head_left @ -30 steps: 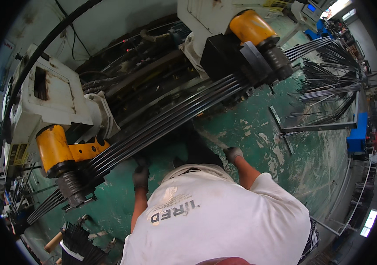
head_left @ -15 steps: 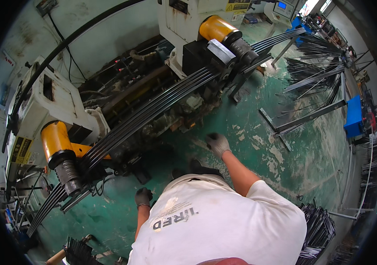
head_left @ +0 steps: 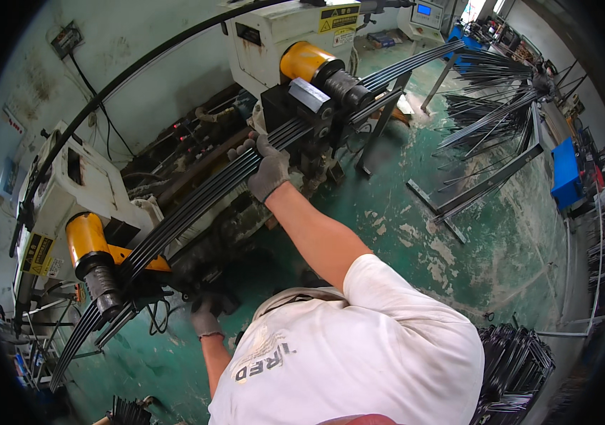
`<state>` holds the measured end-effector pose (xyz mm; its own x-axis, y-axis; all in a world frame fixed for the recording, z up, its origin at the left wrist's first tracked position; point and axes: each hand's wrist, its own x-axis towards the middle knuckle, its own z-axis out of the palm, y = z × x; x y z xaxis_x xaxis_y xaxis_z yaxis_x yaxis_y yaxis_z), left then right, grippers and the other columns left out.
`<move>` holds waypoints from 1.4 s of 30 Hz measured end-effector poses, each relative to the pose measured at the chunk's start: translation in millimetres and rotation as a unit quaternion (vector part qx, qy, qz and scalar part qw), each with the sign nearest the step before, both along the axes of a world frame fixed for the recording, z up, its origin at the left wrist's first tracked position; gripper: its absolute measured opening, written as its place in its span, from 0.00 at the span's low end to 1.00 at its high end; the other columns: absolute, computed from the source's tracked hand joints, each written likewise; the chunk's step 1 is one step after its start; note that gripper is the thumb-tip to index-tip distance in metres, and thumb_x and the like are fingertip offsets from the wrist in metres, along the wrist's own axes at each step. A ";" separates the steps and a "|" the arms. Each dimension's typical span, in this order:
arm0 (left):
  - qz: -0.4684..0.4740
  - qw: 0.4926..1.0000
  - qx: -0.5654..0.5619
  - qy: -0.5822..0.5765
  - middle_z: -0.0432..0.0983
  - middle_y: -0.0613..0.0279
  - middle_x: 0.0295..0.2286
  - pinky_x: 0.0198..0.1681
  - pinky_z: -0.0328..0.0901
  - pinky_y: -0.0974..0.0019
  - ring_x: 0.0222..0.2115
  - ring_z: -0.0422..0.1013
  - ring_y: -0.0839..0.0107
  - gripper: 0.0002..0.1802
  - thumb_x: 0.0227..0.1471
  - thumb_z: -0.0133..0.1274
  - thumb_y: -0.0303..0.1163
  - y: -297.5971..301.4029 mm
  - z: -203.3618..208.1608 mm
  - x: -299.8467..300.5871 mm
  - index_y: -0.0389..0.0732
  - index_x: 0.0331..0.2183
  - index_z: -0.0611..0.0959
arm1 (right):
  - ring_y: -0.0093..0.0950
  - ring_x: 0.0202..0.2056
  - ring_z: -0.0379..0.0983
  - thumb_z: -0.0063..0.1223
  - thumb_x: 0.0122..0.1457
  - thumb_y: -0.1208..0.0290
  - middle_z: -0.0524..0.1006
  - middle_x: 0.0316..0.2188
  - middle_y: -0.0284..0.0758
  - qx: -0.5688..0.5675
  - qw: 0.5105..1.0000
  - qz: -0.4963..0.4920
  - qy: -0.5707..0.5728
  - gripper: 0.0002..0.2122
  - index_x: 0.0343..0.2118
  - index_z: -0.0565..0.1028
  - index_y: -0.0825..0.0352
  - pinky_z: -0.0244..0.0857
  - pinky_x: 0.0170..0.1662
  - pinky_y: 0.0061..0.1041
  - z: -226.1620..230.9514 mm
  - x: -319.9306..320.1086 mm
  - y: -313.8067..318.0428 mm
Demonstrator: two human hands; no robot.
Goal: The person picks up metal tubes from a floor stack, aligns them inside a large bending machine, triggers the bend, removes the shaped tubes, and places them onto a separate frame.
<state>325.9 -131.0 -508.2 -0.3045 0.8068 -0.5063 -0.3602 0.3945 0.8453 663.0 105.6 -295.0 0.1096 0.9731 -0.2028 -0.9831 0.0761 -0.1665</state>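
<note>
Several long dark metal rods (head_left: 206, 191) run side by side in a slanting bundle through the machine. My right hand (head_left: 268, 168), in a grey glove, reaches across the bundle near its middle; the fingers show on the far side and are wrapped round the rods. Lower down, my left hand (head_left: 206, 317), also gloved, is beside a dark part under the machine's left end. Its fingers are blurred in shadow, so their grip does not show. A yellow cylinder (head_left: 86, 241) with a black ribbed end stands over the rods at the left; a second yellow cylinder (head_left: 307, 61) is at the right.
White machine housings (head_left: 93, 166) stand along the wall. A metal floor frame (head_left: 483, 188) and a blue box (head_left: 567, 173) are at the right, with piles of dark rods (head_left: 497, 113) beyond. Another rod bundle (head_left: 511, 372) lies behind me at the lower right.
My right hand has moved up and left from over the floor onto the rods and closed on them. My left hand has shifted slightly left toward the machine. The view has turned slightly.
</note>
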 end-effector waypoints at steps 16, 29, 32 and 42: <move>0.161 0.892 0.256 0.335 0.79 0.61 0.33 0.43 0.69 0.66 0.35 0.73 0.73 0.13 0.65 0.53 0.33 10.2 263.6 -1.2 0.32 0.41 0.82 | 0.25 0.22 0.63 0.47 0.72 0.60 0.63 0.19 0.26 0.004 1.000 0.012 -0.023 0.11 0.34 0.70 0.60 0.69 0.32 0.35 -36.0 0.9 32.3; 0.484 0.534 0.264 0.640 0.85 0.56 0.34 0.42 0.71 0.64 0.34 0.78 0.66 0.19 0.50 0.67 0.42 30.8 509.7 -129.9 0.36 0.38 0.87 | 0.28 0.25 0.57 0.41 0.75 0.61 0.61 0.23 0.28 -0.017 0.999 0.013 -0.027 0.14 0.34 0.68 0.63 0.65 0.33 0.36 -21.4 -3.2 24.1; 0.448 0.563 0.139 0.681 0.85 0.51 0.39 0.50 0.68 0.59 0.38 0.79 0.58 0.32 0.46 0.66 0.58 50.5 562.7 -171.0 0.37 0.40 0.88 | 0.28 0.25 0.57 0.40 0.75 0.61 0.61 0.23 0.28 -0.028 0.999 0.009 -0.040 0.13 0.35 0.68 0.64 0.64 0.33 0.36 -12.8 -3.6 18.7; 0.184 0.774 0.439 0.417 0.76 0.58 0.27 0.25 0.69 0.63 0.24 0.73 0.67 0.14 0.60 0.57 0.35 140.6 625.9 -108.8 0.37 0.43 0.76 | 0.27 0.24 0.58 0.38 0.75 0.60 0.59 0.22 0.27 -0.021 0.997 0.044 -0.055 0.13 0.35 0.66 0.62 0.67 0.34 0.34 -12.8 -7.5 17.2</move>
<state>217.0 9.6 117.8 -0.5210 0.5082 0.6858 0.5051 -0.4641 0.7277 655.5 122.8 -307.8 0.0483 0.9710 -0.2341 -0.9610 -0.0187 -0.2758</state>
